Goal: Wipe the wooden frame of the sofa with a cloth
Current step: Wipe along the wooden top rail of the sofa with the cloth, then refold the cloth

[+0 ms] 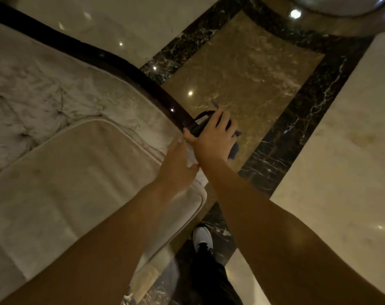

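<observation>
No writing, label, brand mark, number or sign can be read anywhere in this view.

My right hand point(211, 135) covers most of the dark blue cloth point(234, 148), so I see only a scrap of it past my fingers and cannot tell how it is folded or how firmly I grip it. The end of the dark glossy wooden sofa frame point(129, 70) is hidden beneath that hand, and its far end runs off the picture's left edge. My left hand point(178, 166) is smeared by blur, its fingertips lost against the pale cream seat cushion point(77, 183), which is itself cut off at the left edge.
</observation>
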The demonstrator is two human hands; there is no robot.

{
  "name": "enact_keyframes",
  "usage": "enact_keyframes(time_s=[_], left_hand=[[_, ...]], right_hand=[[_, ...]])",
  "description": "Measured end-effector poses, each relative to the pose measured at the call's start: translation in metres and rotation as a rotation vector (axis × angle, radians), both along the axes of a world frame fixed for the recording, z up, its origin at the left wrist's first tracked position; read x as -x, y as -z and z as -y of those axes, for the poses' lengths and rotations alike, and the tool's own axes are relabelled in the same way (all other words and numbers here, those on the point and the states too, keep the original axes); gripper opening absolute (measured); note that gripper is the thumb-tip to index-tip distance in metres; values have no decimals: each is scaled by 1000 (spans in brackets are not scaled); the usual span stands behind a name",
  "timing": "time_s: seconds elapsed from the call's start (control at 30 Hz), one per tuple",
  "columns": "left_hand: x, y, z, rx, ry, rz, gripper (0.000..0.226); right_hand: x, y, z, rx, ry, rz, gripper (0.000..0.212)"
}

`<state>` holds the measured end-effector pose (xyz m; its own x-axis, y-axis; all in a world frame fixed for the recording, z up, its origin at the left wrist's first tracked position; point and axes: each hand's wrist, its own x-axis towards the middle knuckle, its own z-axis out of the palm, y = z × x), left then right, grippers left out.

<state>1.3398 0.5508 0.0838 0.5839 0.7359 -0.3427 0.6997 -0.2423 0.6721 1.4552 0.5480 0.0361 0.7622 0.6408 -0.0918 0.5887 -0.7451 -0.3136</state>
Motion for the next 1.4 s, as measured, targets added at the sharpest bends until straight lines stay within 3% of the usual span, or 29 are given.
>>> enact_keyframes(time_s=[0.1, 0.17, 0.2, 0.27, 0.33, 0.4, 0.5, 0.6, 0.7, 0.77, 0.9, 1.03, 1.13, 1.27, 1.4], left_hand=[[23, -25, 31, 1, -43, 84, 59], [52, -47, 51, 9, -85, 109, 45], [75, -59, 63, 26, -125, 113, 41], [124, -86, 83, 82, -228, 152, 39], [178, -117, 102, 200, -459, 286, 32], [228, -153, 119, 225, -684, 333, 43], [305, -213, 151, 132, -950, 410, 76], [376, -273, 185, 390, -1122, 753, 61], [438, -319, 222, 504, -1147, 880, 51], [475, -338, 243, 498, -1197, 897, 51], [530, -359, 278, 541, -1204, 1001, 52], [573, -363, 302, 496, -1375, 1041, 46], [601, -362, 316, 468, -1449, 1180, 45], [635, -346, 334, 412, -1639, 1120, 56], [666, -318, 357, 176, -1954, 1189, 31]], right_hand=[[16, -21, 3, -48, 247, -276, 118], [32, -27, 15, -361, 517, -626, 99], [49, -35, 25, -507, 533, -828, 84], [91, -58, 35, -605, 393, -1167, 53], [141, -96, 34, -713, 364, -1534, 31], [194, -147, 47, -802, 299, -1843, 18], [273, -206, 84, -773, 93, -2123, 31], [342, -260, 129, -694, -167, -2323, 34], [398, -309, 169, -611, -348, -2327, 18], [429, -330, 183, -503, -397, -2302, 38], [479, -363, 198, -317, -452, -2368, 54], [520, -376, 195, 77, -675, -2429, 75], [550, -374, 184, 326, -864, -2307, 60], [598, -360, 172, 601, -1119, -1934, 42], [651, -331, 183, 653, -1136, -1715, 49]])
